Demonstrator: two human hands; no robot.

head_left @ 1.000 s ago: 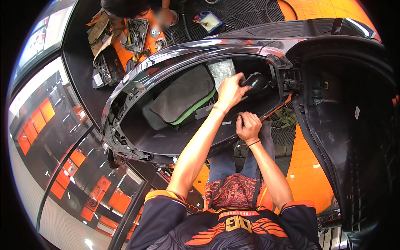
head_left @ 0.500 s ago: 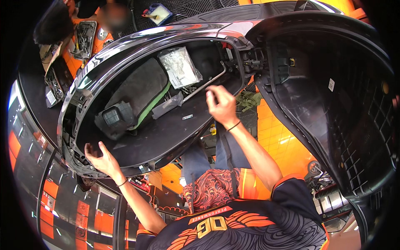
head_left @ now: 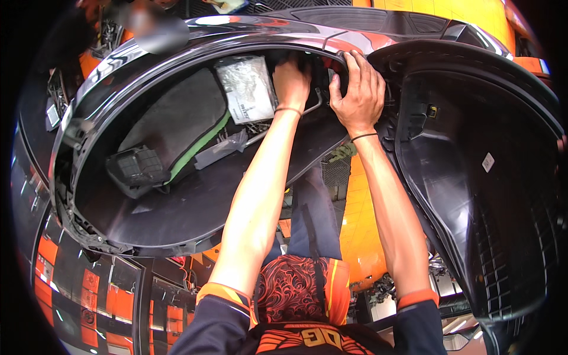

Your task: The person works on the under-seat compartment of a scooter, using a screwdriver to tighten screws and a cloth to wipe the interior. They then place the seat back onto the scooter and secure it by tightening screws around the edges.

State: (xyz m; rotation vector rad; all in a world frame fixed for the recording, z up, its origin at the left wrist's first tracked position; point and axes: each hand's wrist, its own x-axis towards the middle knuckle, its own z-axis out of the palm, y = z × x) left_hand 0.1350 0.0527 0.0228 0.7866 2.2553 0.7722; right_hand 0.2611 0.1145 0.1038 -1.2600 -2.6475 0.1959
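My left hand [head_left: 291, 84] reaches down into the far right end of the black under-seat storage compartment [head_left: 142, 231] of a scooter. Its fingers disappear into the dark there, so their pose and anything in them are hidden. Beside it, my right hand [head_left: 360, 97] rests with fingers stretched and thumb apart at the compartment's right rim, close to the seat hinge. Just left of my left hand lies a white booklet in a clear plastic bag [head_left: 245, 89]. A bent metal rod [head_left: 313, 105] passes under my left wrist.
A dark pad with a green edge [head_left: 177, 112], a black plastic piece [head_left: 137, 168] and a grey pouch [head_left: 220, 149] lie in the compartment. The raised seat [head_left: 455, 171] stands open at the right. Glossy bodywork [head_left: 236, 28] borders the far side.
My left hand has swung from the compartment's left end to its far right corner. My right hand has moved rightward and farther away, onto the rim. The view has shifted slightly.
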